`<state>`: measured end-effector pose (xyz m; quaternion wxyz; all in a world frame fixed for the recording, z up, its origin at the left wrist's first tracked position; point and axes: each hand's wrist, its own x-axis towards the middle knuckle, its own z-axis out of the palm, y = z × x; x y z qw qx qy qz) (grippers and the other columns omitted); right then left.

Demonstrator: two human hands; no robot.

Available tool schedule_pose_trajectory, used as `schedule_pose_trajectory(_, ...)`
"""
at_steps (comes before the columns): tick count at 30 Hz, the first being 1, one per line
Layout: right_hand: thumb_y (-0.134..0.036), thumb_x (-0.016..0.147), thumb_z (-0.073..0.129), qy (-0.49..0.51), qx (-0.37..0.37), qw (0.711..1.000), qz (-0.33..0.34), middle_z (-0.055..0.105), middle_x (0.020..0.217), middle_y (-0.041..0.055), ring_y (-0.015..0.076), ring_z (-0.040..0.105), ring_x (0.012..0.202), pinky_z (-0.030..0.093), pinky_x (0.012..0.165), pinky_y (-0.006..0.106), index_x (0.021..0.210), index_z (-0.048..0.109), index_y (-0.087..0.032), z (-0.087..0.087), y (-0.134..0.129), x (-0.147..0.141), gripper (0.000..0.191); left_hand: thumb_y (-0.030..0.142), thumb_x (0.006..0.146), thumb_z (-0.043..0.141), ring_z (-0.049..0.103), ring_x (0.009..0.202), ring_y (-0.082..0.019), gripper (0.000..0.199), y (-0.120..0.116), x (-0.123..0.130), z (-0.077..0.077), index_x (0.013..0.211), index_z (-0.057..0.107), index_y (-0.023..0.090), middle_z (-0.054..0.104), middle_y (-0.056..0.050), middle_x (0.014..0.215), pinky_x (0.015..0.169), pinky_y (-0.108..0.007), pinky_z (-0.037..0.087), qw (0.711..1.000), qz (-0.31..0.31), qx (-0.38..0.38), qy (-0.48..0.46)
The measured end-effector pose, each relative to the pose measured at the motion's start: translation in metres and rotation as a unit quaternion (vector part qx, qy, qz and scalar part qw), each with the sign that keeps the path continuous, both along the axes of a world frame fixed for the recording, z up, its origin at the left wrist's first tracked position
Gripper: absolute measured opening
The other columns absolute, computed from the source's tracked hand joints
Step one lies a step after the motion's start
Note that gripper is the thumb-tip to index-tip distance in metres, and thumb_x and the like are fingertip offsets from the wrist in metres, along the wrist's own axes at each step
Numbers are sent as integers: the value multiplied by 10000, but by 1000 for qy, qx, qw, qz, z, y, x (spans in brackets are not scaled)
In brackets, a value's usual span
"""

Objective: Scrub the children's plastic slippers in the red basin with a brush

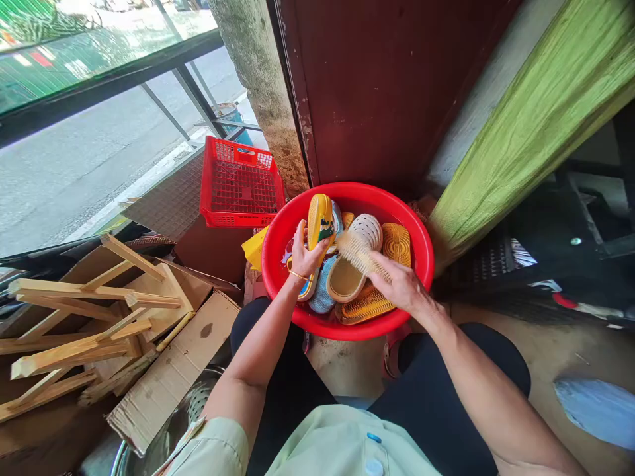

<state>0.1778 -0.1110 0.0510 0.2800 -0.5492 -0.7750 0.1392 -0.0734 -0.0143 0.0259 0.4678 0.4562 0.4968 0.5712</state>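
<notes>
My left hand (pixel 306 256) grips a yellow shoe (pixel 319 218) with a dark patterned side, tilted up over the left part of a red basin (pixel 423 264). In my right hand (pixel 404 285) is a scrub brush (pixel 361 254), its pale bristles a little to the right of the yellow shoe. Beneath and around the brush lie a beige clog (pixel 347 279), a whitish clog with holes (pixel 367 228) and a brown-yellow sole (pixel 397 244). A ridged yellow sole (pixel 367 307) rests at the basin's near side, and a light blue item (pixel 323 287) sits beside the beige clog.
A red plastic crate (pixel 243 218) stands behind the basin on the left. Wooden stools (pixel 99 297) and a cardboard box (pixel 173 370) are piled at my left. A dark red door (pixel 387 92) rises behind the basin, and a green curtain (pixel 536 125) hangs at the right.
</notes>
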Motion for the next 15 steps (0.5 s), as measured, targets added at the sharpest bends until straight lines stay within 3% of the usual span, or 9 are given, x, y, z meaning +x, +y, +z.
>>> schedule_pose_trajectory(3, -410, 1025, 460, 93, 61, 991, -78, 610, 1496, 132, 283, 609, 1351, 512, 1143, 431, 1559, 465, -165, 2, 10, -3, 587, 422, 656, 916, 588, 1261, -332, 761, -3, 5, 8, 1337, 629, 238, 711, -70, 1185, 1027, -395, 492, 1000, -15, 23, -1)
schedule_pose_trajectory(6, -436, 1043, 415, 137, 61, 983, -109, 550, 1553, 149, 278, 556, 1412, 509, 1152, 439, 1611, 361, -136, 1, 16, -24, 645, 403, 672, 893, 654, 1106, -304, 564, -7, 15, 9, 1157, 692, 197, 735, -63, 1052, 960, -380, 518, 999, -35, 29, -23)
schedule_pose_trajectory(11, -359, 1032, 420, 137, 31, 989, -44, 561, 1544, 152, 265, 539, 1431, 465, 1198, 440, 1588, 416, -119, -4, 14, -52, 606, 434, 743, 818, 679, 956, -252, 375, -5, 18, -1, 984, 697, 174, 729, -66, 987, 875, -370, 546, 998, -9, 21, -57)
schedule_pose_trajectory(15, -306, 994, 459, 108, 0, 994, 12, 622, 1484, 140, 254, 612, 1357, 475, 1188, 412, 1535, 500, -132, -14, 3, -48, 570, 458, 733, 825, 674, 992, -244, 391, 5, 2, -8, 972, 683, 183, 727, -54, 1010, 900, -361, 547, 997, 36, 0, -75)
